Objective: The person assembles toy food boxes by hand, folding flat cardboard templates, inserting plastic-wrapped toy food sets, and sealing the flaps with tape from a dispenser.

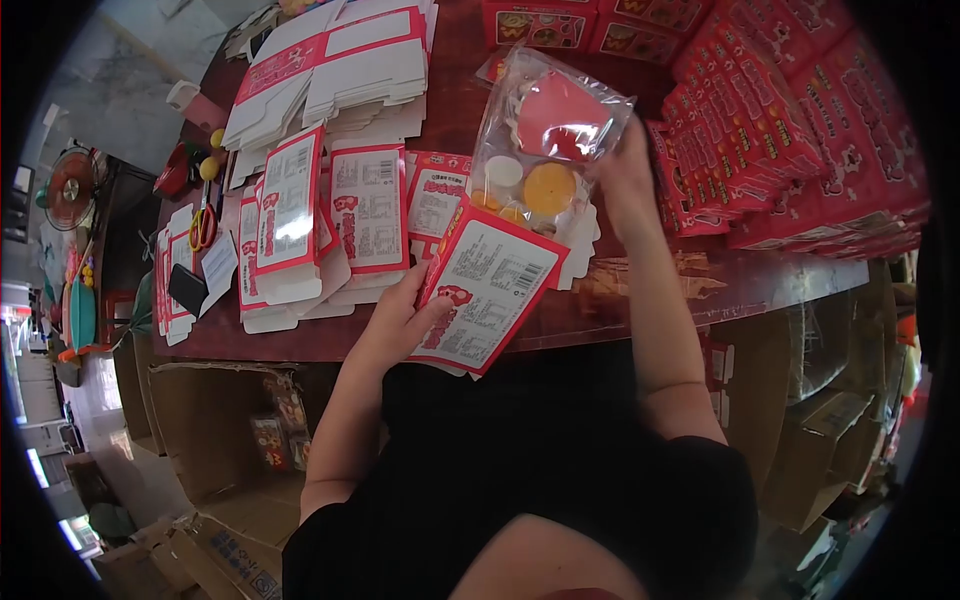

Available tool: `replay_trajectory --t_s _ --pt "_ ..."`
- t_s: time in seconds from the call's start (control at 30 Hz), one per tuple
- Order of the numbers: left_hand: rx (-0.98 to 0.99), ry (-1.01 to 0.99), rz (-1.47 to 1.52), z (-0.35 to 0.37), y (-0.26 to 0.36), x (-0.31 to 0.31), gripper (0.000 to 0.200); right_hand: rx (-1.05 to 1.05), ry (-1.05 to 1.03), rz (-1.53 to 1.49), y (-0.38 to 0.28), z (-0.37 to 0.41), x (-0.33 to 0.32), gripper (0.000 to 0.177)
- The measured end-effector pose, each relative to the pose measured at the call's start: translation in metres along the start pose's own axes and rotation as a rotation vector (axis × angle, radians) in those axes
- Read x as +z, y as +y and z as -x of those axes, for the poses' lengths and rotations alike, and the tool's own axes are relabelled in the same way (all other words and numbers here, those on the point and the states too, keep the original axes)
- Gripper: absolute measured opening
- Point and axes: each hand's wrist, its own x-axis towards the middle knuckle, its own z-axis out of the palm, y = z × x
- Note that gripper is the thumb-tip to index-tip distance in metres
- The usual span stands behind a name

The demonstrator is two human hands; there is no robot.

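Note:
My left hand [408, 318] grips a red-and-white printed carton [490, 285], tilted over the table's front edge. Its fingers are partly hidden behind the carton. My right hand [625, 175] is closed on the right side of a clear plastic bag [562, 120]. Through the film show a red piece, an orange round piece, a white round piece and smaller yellow ones. The bag's lower end is at the carton's far end, where white flaps stand out. How deep it sits inside cannot be seen.
Flattened cartons [375, 85] lie stacked at the back left, with more printed cartons [365, 205] in front. Yellow-handled scissors [203, 228] and a dark phone-like object [187, 290] lie at left. Filled-looking red boxes [745, 120] are piled at right. A cardboard box [205, 430] stands below the edge.

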Motion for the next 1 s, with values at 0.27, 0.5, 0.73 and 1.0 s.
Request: replay_trajectory --t_s 0.27,0.5,0.73,1.0 --pt "0.148 0.130 0.289 0.007 -0.006 -0.015 0.047 0.071 -0.454 0.301 0.016 0.007 0.014 0.035" --pt "-0.012 0.540 0.257 -0.009 0.019 -0.108 0.040 -0.058 -0.115 0.458 0.020 0.018 -0.001 0.034" --pt "0.227 0.891 -0.848 -0.052 0.030 -0.177 0.069 0.195 -0.238 1.058 0.062 0.026 -0.025 0.058" --pt "0.339 0.164 -0.433 -0.074 -0.001 0.009 0.035 0.398 -0.337 1.386 0.073 0.002 0.006 0.069"
